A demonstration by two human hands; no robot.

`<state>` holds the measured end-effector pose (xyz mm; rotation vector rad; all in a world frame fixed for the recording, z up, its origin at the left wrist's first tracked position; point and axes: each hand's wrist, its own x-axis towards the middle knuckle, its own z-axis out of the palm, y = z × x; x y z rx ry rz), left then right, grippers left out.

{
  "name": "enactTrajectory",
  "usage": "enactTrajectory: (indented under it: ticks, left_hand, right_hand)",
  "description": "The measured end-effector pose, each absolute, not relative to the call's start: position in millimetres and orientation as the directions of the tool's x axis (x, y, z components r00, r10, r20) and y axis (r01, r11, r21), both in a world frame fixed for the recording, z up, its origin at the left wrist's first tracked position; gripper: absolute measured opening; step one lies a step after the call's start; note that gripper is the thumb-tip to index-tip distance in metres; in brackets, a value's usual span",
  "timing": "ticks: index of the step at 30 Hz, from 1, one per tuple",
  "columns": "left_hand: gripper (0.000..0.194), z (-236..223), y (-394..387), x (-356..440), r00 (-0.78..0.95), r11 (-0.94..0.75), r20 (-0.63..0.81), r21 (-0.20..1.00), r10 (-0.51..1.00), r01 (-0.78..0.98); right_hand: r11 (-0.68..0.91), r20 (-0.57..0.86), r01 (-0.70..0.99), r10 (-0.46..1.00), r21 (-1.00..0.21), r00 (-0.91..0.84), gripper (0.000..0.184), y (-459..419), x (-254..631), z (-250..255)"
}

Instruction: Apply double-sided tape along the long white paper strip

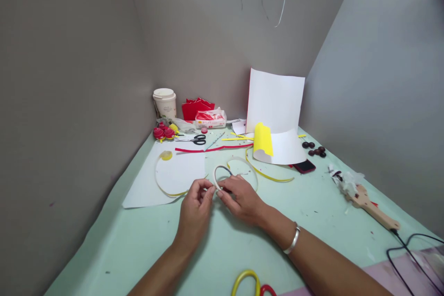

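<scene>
Over the middle of the table, my left hand point(197, 201) and my right hand point(243, 199) meet with their fingertips close together. A paper strip point(215, 175), pale on the side I see, bends in a loop above my right hand, which pinches it between thumb and fingers. My left thumb and forefinger pinch the strip's lower end; the exact grip is hidden. A longer yellow-edged strip point(164, 190) curls out left of my left hand, over a white sheet point(142, 194). Beyond my right hand lies another yellow strip point(270, 176).
Scissors with yellow and red handles point(247, 276) lie at the front edge. Black scissors point(199, 139), a red strip point(194, 151), red coils point(163, 132) and a lidded cup point(165, 101) stand farther back. A glue gun point(376, 210) with a cord is at right, near a phone point(305, 167).
</scene>
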<state>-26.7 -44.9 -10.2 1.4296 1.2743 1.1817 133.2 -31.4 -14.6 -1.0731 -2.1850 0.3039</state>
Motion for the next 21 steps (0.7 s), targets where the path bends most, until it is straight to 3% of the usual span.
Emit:
enactTrajectory:
  ticks: [21]
  left_hand:
    - [0.020, -9.9, -47.9, -25.1, -0.021, -0.157, 0.174, 0.930, 0.985, 0.331]
  right_hand:
    - [0.651, 0.442, 0.552, 0.759, -0.520, -0.478, 0.014, -29.3, 136.0, -18.6]
